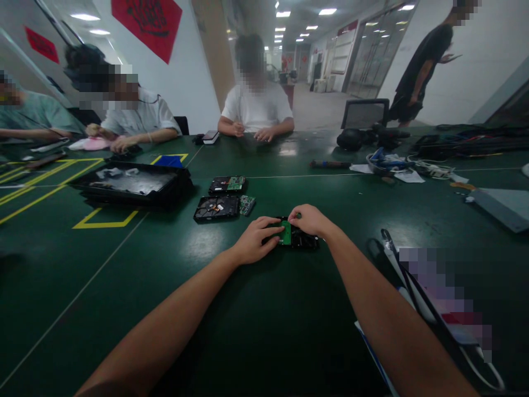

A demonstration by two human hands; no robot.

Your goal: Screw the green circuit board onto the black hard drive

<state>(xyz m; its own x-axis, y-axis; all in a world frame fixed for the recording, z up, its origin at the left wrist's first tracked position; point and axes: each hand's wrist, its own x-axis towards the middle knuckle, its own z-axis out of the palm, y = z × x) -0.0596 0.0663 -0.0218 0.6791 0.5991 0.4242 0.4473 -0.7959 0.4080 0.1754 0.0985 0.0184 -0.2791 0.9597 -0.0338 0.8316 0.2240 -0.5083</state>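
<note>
On the green table (248,331), left of centre, two black drives (215,208) lie near a loose circuit board (247,205), probably aside for working room. Rightward, the left hand (257,241) spreads its fingers over a third drive (306,240), seemingly steadying it, while the right hand (309,219) pinches its fingertips at the far edge, anything between them indiscernible.
</note>
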